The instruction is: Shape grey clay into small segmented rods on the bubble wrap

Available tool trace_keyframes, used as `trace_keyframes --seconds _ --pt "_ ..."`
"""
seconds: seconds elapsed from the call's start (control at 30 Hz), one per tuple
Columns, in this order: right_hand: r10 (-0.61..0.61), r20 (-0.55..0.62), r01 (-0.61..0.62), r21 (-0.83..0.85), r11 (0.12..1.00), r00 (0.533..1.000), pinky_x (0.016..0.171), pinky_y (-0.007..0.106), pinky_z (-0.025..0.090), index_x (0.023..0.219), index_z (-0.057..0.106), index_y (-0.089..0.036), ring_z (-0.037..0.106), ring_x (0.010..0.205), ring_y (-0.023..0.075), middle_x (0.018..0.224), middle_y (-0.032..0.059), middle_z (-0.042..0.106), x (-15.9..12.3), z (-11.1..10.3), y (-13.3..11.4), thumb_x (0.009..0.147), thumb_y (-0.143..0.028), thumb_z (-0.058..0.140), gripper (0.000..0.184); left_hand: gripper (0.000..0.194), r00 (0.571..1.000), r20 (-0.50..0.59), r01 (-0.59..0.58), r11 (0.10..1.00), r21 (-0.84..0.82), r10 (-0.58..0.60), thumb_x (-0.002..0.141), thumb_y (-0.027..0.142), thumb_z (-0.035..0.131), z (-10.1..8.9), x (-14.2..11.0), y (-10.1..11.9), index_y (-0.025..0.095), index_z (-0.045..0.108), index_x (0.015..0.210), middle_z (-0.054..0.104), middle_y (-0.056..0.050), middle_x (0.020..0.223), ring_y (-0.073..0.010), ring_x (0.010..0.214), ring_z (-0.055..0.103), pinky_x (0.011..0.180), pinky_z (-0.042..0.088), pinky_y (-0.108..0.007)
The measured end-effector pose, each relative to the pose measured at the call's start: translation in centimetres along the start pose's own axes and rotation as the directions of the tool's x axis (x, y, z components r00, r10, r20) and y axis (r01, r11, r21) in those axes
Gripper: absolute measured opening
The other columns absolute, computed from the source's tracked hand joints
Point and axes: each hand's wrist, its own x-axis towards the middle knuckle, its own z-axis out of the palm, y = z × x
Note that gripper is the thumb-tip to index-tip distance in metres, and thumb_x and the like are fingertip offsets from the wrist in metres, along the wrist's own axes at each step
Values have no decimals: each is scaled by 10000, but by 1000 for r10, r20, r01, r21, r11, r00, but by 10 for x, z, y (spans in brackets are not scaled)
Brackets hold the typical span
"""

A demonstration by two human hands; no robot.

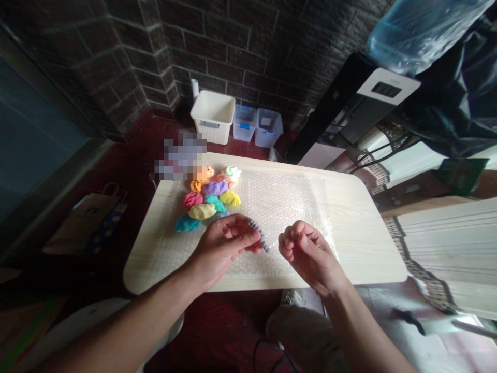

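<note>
My left hand (225,243) is closed in a pinch on a thin grey ribbed strip of clay (259,234) over a sheet of bubble wrap (283,202). My right hand (303,248) hovers just right of the strip, fingers curled together; whether it holds anything is hidden. Several coloured clay lumps (212,199) lie in a cluster on the wrap, beyond my left hand: teal, yellow, pink, purple, orange and pale green.
The bubble wrap covers a small light wooden table (361,223). Behind it on the floor stand a white bin (213,116) and two clear plastic boxes (258,127) against a dark brick wall. A paper bag (93,215) lies left; a water dispenser (373,98) stands right.
</note>
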Motion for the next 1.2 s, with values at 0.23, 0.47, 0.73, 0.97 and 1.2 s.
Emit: trace_keyframes --seconds 0.23,0.47,0.73,0.97,1.2 --pt "-21 -98 12 -91 996 995 601 248 486 892 815 -223 597 665 132 745 21 726 0 0 -1 798 -307 917 163 269 1000 -7 0 1000 19 0 689 204 958 -2 1 -3 130 751 844 761 -33 743 -144 631 722 629 590 -246" --pt "-30 -68 26 -68 997 997 567 226 460 871 826 -214 591 613 113 697 15 725 1 0 0 821 -333 898 148 234 1000 -5 7 1000 31 -6 718 204 943 -4 0 -4 141 763 852 764 -35 765 -138 655 721 657 596 -249" --pt "-33 -98 19 -139 990 995 630 251 493 837 810 -205 627 652 128 752 27 756 0 6 -5 759 -247 933 151 254 1000 1 15 999 40 -15 713 186 948 -6 0 -6 139 746 859 763 -25 764 -131 662 733 659 585 -224" --pt "-146 -126 99 -323 941 981 699 245 515 871 819 -227 641 713 125 760 4 752 -9 16 4 841 -267 885 82 315 999 -31 15 996 85 -13 678 206 970 -5 -1 -11 127 727 862 779 -38 787 -153 694 751 684 609 -253" --pt "-171 -82 125 -397 909 982 788 287 560 918 826 -254 715 830 166 876 21 774 -9 23 10 887 -238 837 37 308 1000 -11 -14 994 110 16 671 163 969 -5 -3 -15 135 738 873 811 -46 847 -146 768 755 753 617 -258"
